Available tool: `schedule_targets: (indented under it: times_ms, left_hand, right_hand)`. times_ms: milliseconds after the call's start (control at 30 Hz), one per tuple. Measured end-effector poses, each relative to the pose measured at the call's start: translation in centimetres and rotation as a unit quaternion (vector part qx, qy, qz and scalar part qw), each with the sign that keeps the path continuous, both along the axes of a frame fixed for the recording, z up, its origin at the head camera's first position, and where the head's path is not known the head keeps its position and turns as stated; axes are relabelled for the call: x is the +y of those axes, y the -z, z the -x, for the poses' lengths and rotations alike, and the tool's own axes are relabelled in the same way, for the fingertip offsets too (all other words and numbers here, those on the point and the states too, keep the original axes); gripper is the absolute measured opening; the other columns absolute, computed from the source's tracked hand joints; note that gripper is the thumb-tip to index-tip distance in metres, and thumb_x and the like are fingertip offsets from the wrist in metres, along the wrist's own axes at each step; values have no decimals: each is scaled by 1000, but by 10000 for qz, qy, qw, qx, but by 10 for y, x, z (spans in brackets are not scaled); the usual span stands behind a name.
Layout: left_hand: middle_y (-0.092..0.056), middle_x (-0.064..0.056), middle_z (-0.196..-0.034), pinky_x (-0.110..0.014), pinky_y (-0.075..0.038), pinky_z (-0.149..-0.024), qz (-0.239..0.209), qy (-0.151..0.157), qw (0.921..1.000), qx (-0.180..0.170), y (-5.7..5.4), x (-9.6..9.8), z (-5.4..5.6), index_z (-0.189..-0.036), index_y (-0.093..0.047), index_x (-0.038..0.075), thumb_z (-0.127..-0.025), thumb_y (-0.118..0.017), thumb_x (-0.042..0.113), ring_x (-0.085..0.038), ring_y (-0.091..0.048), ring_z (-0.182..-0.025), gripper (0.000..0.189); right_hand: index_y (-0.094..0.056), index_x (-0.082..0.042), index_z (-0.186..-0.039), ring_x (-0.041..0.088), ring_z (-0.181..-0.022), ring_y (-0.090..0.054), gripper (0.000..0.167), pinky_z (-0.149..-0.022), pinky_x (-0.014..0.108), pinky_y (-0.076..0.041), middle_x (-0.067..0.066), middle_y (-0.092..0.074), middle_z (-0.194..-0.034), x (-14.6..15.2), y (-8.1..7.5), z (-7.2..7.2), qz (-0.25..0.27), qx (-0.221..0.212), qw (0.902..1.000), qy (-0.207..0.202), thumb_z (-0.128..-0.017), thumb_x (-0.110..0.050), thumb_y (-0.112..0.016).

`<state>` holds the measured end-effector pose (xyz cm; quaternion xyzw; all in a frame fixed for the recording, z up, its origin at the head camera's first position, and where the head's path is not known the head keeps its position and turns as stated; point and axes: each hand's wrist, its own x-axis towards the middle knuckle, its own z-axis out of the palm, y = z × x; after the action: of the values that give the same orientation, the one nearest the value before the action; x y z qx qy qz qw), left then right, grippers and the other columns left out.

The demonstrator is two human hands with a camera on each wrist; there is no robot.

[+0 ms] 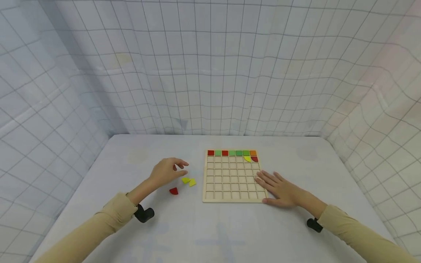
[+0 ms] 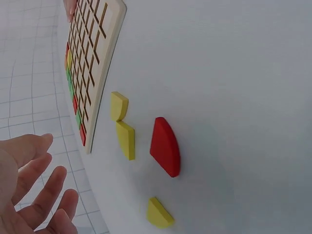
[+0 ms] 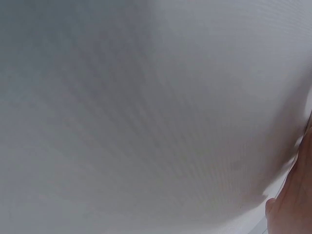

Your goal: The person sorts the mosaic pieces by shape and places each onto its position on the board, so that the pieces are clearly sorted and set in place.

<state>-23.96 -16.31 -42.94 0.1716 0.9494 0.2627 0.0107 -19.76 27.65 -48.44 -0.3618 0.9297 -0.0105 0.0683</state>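
Note:
My left hand (image 1: 166, 171) is held over the table left of the board, fingers loosely bent and nothing between them. Just below its fingertips in the head view lie two yellow pieces (image 1: 192, 182) and a red quarter-circle piece (image 1: 174, 191). Another yellow piece (image 2: 158, 213) shows near the red one in the left wrist view; the left hand hides it from the head camera. Spread flat, my right hand (image 1: 283, 190) rests its fingers on the right edge of the wooden grid board (image 1: 235, 200).
Red, green and orange square tiles (image 1: 239, 153) fill the board's top row. Below them at the right sit a yellow piece (image 1: 247, 159) and a red piece (image 1: 254, 159). A white cloth covers the table (image 1: 184, 233), and checked curtains (image 1: 210, 73) hang around it.

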Motion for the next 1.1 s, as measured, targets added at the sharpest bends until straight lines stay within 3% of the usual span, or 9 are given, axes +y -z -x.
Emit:
schedule_targets:
  times_ms: [400,567,867,1100]
  left_hand:
    - [-72,-4,-90,-23,-42,-57,-294,-83,9995,-63,19,-28,-26,-102,-74,12,-79,-77,27,-12,-52,-70,27]
    - [-72,-1,-87,-22,-42,-57,-259,-59,9996,-129,25,-33,-34,-99,-75,13,-77,-79,28,-9,-52,-68,27]
    - [-71,1,-84,-22,-41,-53,-181,-19,9995,-243,28,-37,-37,-96,-75,14,-73,-83,28,-8,-52,-65,29]
    - [-68,3,-82,-23,-43,-57,-88,-106,9988,-473,36,-42,-42,-97,-75,12,-72,-83,27,-9,-53,-68,30]
  right_hand:
    - [-21,-12,-154,35,-147,-19,76,-112,63,-19,12,-20,-160,0,0,-1,144,163,9997,-73,-96,-57,-43]
    - [-17,-15,-155,32,-149,-14,79,-114,62,-16,9,-15,-162,-1,1,-2,99,-70,9999,31,-95,-59,-43]
    - [-16,-15,-155,31,-149,-13,79,-115,60,-15,7,-12,-162,0,-1,-3,69,-14,10000,70,-95,-59,-43]
    - [-16,-15,-155,30,-150,-12,78,-116,59,-13,7,-12,-163,0,-1,-2,112,-102,9998,98,-95,-58,-43]
